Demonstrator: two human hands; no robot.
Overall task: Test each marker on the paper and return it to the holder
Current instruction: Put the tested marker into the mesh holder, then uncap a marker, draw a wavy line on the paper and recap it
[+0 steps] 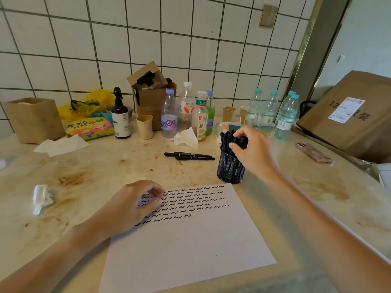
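Resting on one stained beige stone countertop [105, 166], the largest task item is one white sheet of paper [190, 246], carrying six rows of black squiggle marks across its upper half. Its near edge runs out of view at the bottom; its far right corner lies just beside one black wire-mesh cylindrical holder [229, 168]. I cannot count the bundle of black markers [227, 138] standing in it. My right hand [254, 151] is over the holder's mouth, fingers curled around marker tops there; whether one marker or several are pinched I cannot tell. My left hand [131, 206] lies on the paper's upper left part, fingers loosely curled, holding nothing. Loose black markers [188, 155], two or three, lie flat beyond the paper, left of the holder. Open counter shows left of the paper, save one crumpled white tissue [42, 197]. One pink phone [314, 152] lies near the right edge.
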